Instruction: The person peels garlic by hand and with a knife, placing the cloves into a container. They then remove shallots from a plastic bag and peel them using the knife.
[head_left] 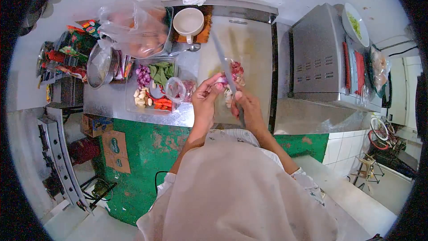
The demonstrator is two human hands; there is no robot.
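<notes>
My left hand [207, 93] pinches a small purple shallot [221, 80] between its fingertips above the cutting board [258, 44]. My right hand [248, 109] is wrapped round a long knife [222, 53], its blade pointing away from me and passing beside the shallot. Under and beyond my fingers lies a heap of reddish and pale scraps [236, 69], possibly peelings, on a clear plastic sheet. Just left of my left hand, a clear plastic tub [175, 90] sits at the edge of a metal tray [129, 87].
The tray bears purple shallots [143, 76], garlic cloves [141, 98], red chillies [161, 103] and green leaves [161, 72]. Behind stand a white cup [188, 21], a spoon [193, 47] and a bulging plastic bag [138, 27]. A metal appliance [314, 67] flanks the board's right side.
</notes>
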